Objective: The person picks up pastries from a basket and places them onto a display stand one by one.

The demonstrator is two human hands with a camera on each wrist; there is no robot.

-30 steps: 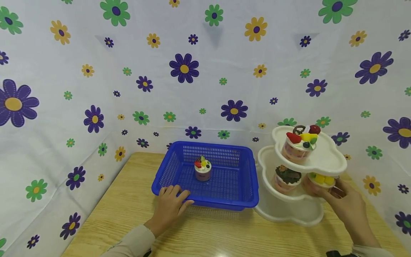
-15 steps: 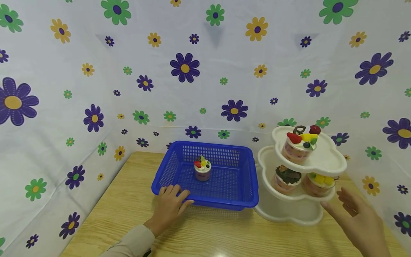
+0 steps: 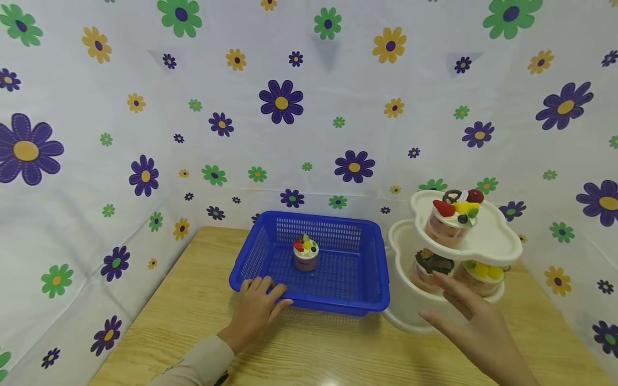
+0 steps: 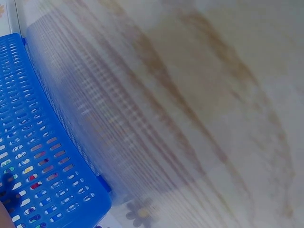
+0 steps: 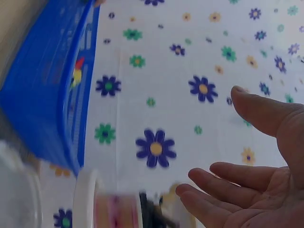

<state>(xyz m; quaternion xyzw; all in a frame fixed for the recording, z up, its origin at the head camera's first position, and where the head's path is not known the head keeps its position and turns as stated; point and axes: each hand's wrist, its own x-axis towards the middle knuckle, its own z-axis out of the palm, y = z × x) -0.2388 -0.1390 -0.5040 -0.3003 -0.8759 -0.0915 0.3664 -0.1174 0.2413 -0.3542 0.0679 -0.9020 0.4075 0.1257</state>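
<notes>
My left hand (image 3: 255,308) holds the near left rim of a blue plastic basket (image 3: 333,303), its fingers over the edge and the thumb along the outside. Inside the basket stands one dessert cup (image 3: 306,261) topped with fruit and cream. My right hand (image 3: 475,327) holds nothing; its thumb and fingers are spread apart in front of a white tiered stand (image 3: 497,236). On the top tier sits a fruit-topped dessert cup (image 3: 446,230). Below it are a dark-topped cup (image 3: 427,268), partly overlapped by my right fingertips in the head view, and a yellow-topped cup (image 3: 483,276).
A light wooden table (image 3: 309,354) bears the basket and the stand, which are close side by side. White cloth (image 3: 314,139) printed with flowers rises behind them and along both sides. The lowest tier (image 3: 405,311) juts out near the basket's right end.
My right hand has let go of the yellow-topped cup on the middle tier, drawn back, then moved left in front of the stand. The left hand stays on the basket rim.
</notes>
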